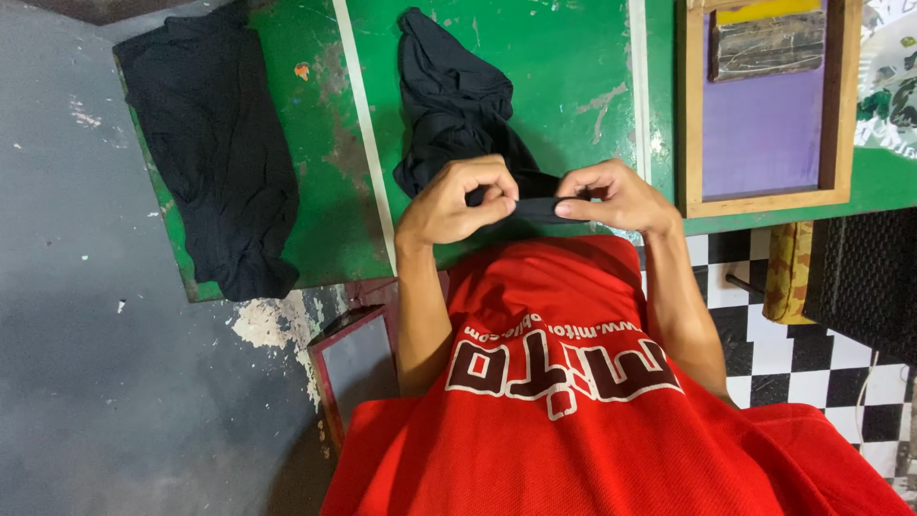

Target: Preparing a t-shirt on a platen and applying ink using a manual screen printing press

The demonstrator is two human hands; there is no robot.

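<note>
Fabric work is at the stage of finding and straightening an edge: the left hand [463, 199] and the right hand [611, 196] each pinch the near hem of a black garment [457, 105], stretching a short band taut between closed fingertips, while the rest lies bunched on the green table [564, 57]. Going further would likely call for an even pull along the hem. A second dark cloth [215, 143] lies well apart. The wooden frame [690, 115] encloses a purple screen and a grimy block.
</note>
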